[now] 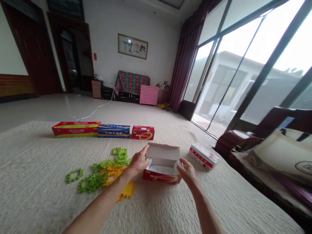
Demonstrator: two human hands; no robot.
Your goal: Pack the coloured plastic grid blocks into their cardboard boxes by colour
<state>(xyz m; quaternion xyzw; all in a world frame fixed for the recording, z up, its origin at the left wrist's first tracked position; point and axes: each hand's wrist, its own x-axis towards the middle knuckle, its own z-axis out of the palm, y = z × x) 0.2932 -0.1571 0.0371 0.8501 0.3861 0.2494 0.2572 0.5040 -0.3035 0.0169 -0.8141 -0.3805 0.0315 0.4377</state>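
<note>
An open red cardboard box (162, 177) lies in front of me, its grey-white lid (163, 152) standing up at the back. Whitish, partly see-through plastic (159, 169) lines the inside and bunches at both ends. My left hand (139, 161) is closed on the box's left end, fingertips by the lid's edge. At the right end, my right hand (187, 169) grips the rim, thumb and fingers near the bunched plastic. Left of the box lie green notched plastic pieces (92, 182) and yellow ones (128, 190), loosely heaped and partly behind my left forearm.
At the mat's far side stand a red-and-green box (76, 129), blue boxes (113, 131) and a smaller red box (143, 132) in a row. A white-and-red box (204, 156) lies to the right. A dark wooden seat with a cushion (282, 159) borders the textured mat (44, 182).
</note>
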